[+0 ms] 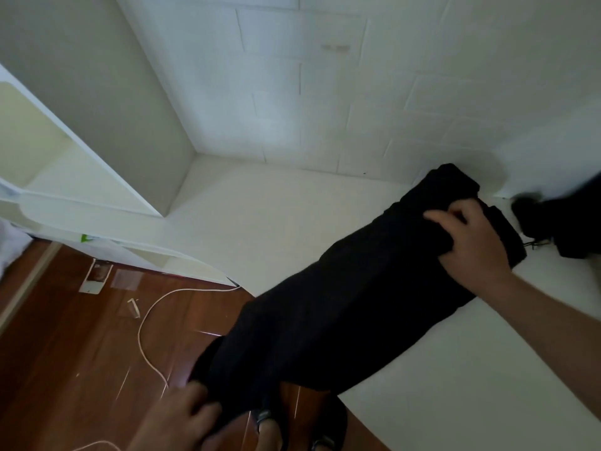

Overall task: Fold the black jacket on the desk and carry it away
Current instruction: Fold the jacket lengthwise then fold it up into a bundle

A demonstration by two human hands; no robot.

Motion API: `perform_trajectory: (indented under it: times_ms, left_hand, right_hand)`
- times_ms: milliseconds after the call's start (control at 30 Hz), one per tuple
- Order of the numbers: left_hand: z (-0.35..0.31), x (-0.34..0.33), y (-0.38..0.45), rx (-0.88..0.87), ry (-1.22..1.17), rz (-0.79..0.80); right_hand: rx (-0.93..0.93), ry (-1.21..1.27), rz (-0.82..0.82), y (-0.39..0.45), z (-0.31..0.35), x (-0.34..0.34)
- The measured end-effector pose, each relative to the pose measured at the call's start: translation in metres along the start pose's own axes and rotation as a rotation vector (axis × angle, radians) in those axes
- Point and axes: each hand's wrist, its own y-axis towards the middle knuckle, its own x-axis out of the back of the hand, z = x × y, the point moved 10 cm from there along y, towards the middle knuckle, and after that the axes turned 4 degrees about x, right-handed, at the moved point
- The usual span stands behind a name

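Observation:
The black jacket [341, 307] is folded into a long thick bundle that runs diagonally from the far right of the white desk [276, 222] down past its front edge over the floor. My right hand [471, 242] grips the bundle's far end, fingers pressed into the cloth. My left hand [185, 421] holds the near end at the bottom of the view, fingers curled on the fabric. The bundle's middle rests on the desk edge.
Another dark item [559, 222] with a thin cord lies at the desk's right edge against the wall. A white shelf unit [81, 177] stands at the left. A white cable [153, 320] and paper scraps [96, 276] lie on the wooden floor.

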Motion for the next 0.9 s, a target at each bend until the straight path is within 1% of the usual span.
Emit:
perform_trajectory:
  times_ms: [33, 67, 100, 133, 167, 200, 233, 267, 300, 333, 367, 467, 500, 533, 600, 633, 667, 700, 733, 800, 833, 867, 900]
  left_hand:
    - [-0.012, -0.027, -0.002, -0.054, 0.137, 0.07]
    - [-0.026, -0.051, -0.005, -0.161, 0.224, 0.12]
    - [-0.029, -0.072, -0.006, -0.136, 0.151, 0.219]
    - [-0.021, -0.107, -0.014, 0.022, 0.022, 0.449]
    - [-0.026, -0.127, -0.017, 0.112, -0.016, 0.61]
    - [-0.047, -0.143, -0.02, 0.085, -0.057, 0.726]
    - [-0.073, -0.163, -0.029, 0.016, -0.012, 0.842]
    - [-0.08, -0.177, -0.043, -0.002, 0.051, 1.068]
    - [-0.085, -0.172, -0.028, -0.093, 0.171, 1.043]
    - [-0.084, -0.168, -0.005, -0.101, 0.243, 0.935]
    - [-0.087, -0.167, 0.01, -0.086, 0.161, 0.953]
    - [-0.125, -0.121, 0.043, -0.168, -0.003, 1.027]
    - [-0.138, -0.096, 0.061, -0.171, -0.097, 0.989]
    - [-0.149, -0.066, 0.086, -0.166, -0.191, 0.874]
    - [-0.153, -0.003, 0.138, -0.104, -0.326, 0.495]
    - [-0.152, 0.026, 0.16, -0.068, -0.364, 0.3]
    - [-0.154, 0.047, 0.177, -0.057, -0.367, 0.137]
    - [-0.158, 0.058, 0.192, -0.074, -0.339, 0.027]
    - [-0.169, 0.061, 0.205, -0.114, -0.29, -0.023]
    - [-0.201, 0.048, 0.226, -0.265, -0.109, 0.002]
    - [-0.218, 0.036, 0.232, -0.364, 0.01, 0.029]
    - [-0.231, 0.019, 0.236, -0.449, 0.123, 0.081]
    - [-0.24, 0.0, 0.236, -0.511, 0.211, 0.138]
  right_hand:
    - [0.039, -0.074, 0.019, -0.019, -0.006, -0.009]
    - [0.065, -0.158, 0.049, -0.034, -0.012, -0.02]
    - [0.071, -0.237, 0.097, -0.045, -0.019, -0.032]
    - [0.06, -0.297, 0.165, -0.051, -0.026, -0.044]
    - [0.042, -0.334, 0.233, -0.054, -0.03, -0.055]
    - [0.021, -0.366, 0.287, -0.053, -0.032, -0.062]
    - [0.004, -0.396, 0.325, -0.049, -0.031, -0.067]
    - [-0.009, -0.418, 0.358, -0.044, -0.029, -0.07]
    - [-0.021, -0.428, 0.386, -0.04, -0.027, -0.072]
    - [-0.032, -0.427, 0.414, -0.036, -0.026, -0.074]
    - [-0.04, -0.412, 0.442, -0.035, -0.026, -0.077]
    - [-0.093, -0.288, 0.559, -0.036, -0.031, -0.082]
    - [-0.12, -0.236, 0.59, -0.037, -0.031, -0.084]
    - [-0.145, -0.184, 0.602, -0.037, -0.032, -0.084]
    - [-0.201, -0.041, 0.568, -0.038, -0.031, -0.082]
    - [-0.247, 0.087, 0.498, -0.038, -0.031, -0.077]
    - [-0.31, 0.243, 0.38, -0.036, -0.031, -0.068]
    - [-0.386, 0.392, 0.23, -0.035, -0.034, -0.057]
    - [-0.476, 0.506, 0.068, -0.034, -0.039, -0.044]
    - [-0.704, 0.637, -0.218, -0.042, -0.053, -0.025]
    - [-0.809, 0.693, -0.303, -0.048, -0.057, -0.023]
    - [-0.901, 0.753, -0.327, -0.051, -0.058, -0.027]
    - [-0.979, 0.815, -0.297, -0.053, -0.057, -0.036]
